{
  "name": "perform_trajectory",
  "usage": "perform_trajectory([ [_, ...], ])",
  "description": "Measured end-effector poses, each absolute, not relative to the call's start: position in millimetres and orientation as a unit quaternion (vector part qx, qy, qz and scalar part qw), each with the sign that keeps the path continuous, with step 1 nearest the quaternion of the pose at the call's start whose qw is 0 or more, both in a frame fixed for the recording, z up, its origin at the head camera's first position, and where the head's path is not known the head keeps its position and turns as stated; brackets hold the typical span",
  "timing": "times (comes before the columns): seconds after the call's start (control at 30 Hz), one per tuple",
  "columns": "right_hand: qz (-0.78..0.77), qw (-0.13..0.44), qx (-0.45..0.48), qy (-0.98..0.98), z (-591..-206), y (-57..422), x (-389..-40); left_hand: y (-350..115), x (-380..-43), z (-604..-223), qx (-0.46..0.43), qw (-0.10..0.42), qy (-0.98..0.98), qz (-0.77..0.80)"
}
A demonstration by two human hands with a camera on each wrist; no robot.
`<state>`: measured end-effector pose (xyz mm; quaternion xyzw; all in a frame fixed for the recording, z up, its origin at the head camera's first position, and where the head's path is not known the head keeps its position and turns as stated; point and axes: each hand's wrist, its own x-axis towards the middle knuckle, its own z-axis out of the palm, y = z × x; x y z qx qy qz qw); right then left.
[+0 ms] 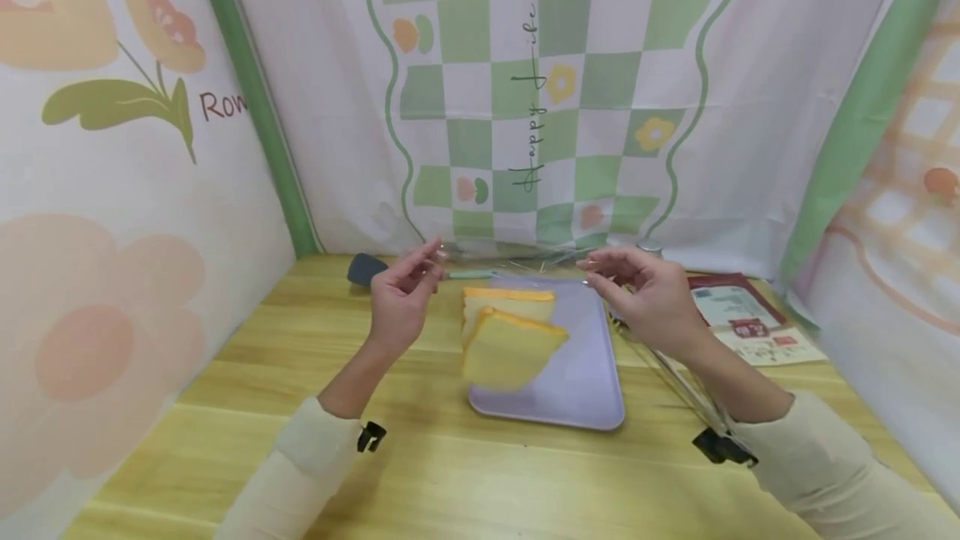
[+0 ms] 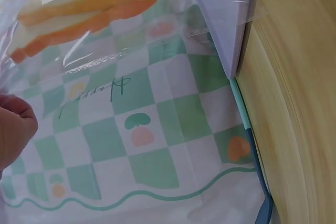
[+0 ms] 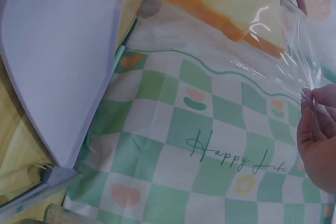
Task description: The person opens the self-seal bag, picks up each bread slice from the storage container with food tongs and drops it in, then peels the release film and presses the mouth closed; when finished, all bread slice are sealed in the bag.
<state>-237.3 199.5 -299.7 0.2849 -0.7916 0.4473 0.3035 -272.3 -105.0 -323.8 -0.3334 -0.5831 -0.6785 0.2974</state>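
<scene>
A clear plastic bag [image 2: 79, 59] with bread slices [image 1: 517, 348] inside is stretched between my two hands. The slices have orange-brown crusts and hang above the lilac tray [image 1: 555, 407] in the head view. My left hand [image 1: 401, 307] pinches the bag's upper left edge between thumb and fingers. At the other side my right hand [image 1: 652, 298] pinches its upper right edge. In the right wrist view, the gathered plastic [image 3: 311, 80] runs into the right hand's fingertips. The bag's film is hard to make out in the head view.
Behind the left hand lies a dark-headed spatula [image 1: 366, 269] with a mint handle. Metal tongs [image 1: 686, 386] lie right of the tray, partly under the right arm. A red and cream pouch [image 1: 750, 323] lies farther right. A patterned curtain [image 1: 517, 90] closes off the back.
</scene>
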Motion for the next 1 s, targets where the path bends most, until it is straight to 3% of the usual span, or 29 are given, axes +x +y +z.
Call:
perform_trajectory([
  [0.63, 0.482, 0.289, 0.301, -0.770, -304.7, 213.9, -237.4, -105.3, -274.7, -326.0, -0.385, 0.231, -0.636, -0.628],
  [1.0, 0.549, 0.260, 0.321, -0.727, -309.6, 220.6, -236.5, -97.7, -269.7, -327.6, -0.393, 0.244, -0.636, -0.618],
])
